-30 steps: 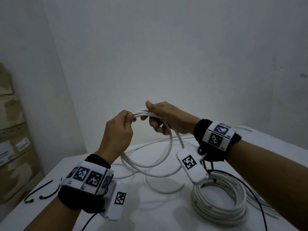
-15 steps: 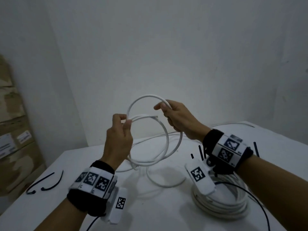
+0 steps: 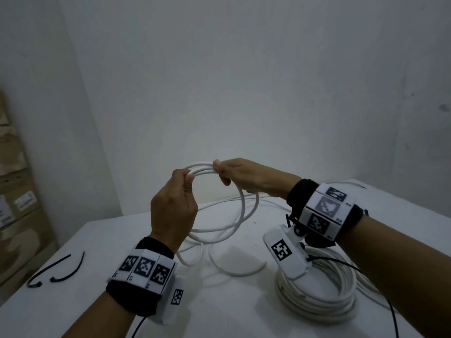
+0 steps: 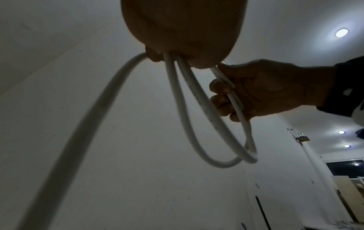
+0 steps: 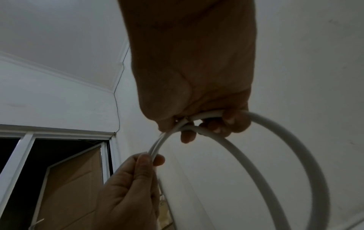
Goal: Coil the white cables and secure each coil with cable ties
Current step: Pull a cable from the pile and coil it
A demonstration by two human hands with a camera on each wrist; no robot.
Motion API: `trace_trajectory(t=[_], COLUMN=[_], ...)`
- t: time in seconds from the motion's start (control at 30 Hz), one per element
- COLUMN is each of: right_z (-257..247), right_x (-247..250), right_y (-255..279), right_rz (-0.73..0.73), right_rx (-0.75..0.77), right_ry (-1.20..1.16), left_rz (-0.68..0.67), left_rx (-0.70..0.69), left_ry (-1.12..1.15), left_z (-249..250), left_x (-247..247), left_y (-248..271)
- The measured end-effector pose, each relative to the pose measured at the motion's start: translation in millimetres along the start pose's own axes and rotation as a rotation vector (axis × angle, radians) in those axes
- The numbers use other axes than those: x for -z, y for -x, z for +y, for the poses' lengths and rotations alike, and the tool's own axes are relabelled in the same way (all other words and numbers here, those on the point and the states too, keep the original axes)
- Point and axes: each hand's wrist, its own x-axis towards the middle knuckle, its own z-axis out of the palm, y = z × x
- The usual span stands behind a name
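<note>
Because the loops had to stay stacked, the thin white round cable (image 3: 240,211) was held above the white table (image 3: 102,242), its slack trailing onto the surface. The left hand (image 3: 172,208) pinched the gathered turns between thumb and curled fingers; the right hand (image 3: 246,178) curled round the next turn, laying it alongside. Two black cable ties (image 3: 57,270) lay well left; a finished-looking white coil (image 3: 317,296) rested right.

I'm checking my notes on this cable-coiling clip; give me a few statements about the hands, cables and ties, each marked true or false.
1. Both hands grip the raised white cable. True: left hand, right hand.
2. A finished coil lies on the table. True.
3. The black cable ties are wrapped round the raised loops. False: they lie loose on the table.
4. The right hand is empty. False: its fingers curl round the cable.
</note>
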Motion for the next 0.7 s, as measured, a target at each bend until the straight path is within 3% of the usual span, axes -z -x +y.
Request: trace_trajectory(t=[0.2, 0.33, 0.47, 0.7], right_z=[7, 6, 5, -3], right_x=[-3, -1, -2, -8], right_y=[-5, -4, -3, -4], right_rz=[-0.116, -0.029, 0.112, 0.092], right_rx=[-0.069, -0.002, 0.091, 0.025], right_ry=[-0.109, -0.063, -0.117, 0.055], left_rz=[0.009, 0.004, -0.075, -0.08], left_rx=[-0.089, -0.071, -0.14, -0.096], left_ry=[-0.111, -0.118, -0.13, -0.112], left_z=[3, 10, 12, 16], left_x=[0, 2, 0, -2], left_y=[0, -1, -1, 2])
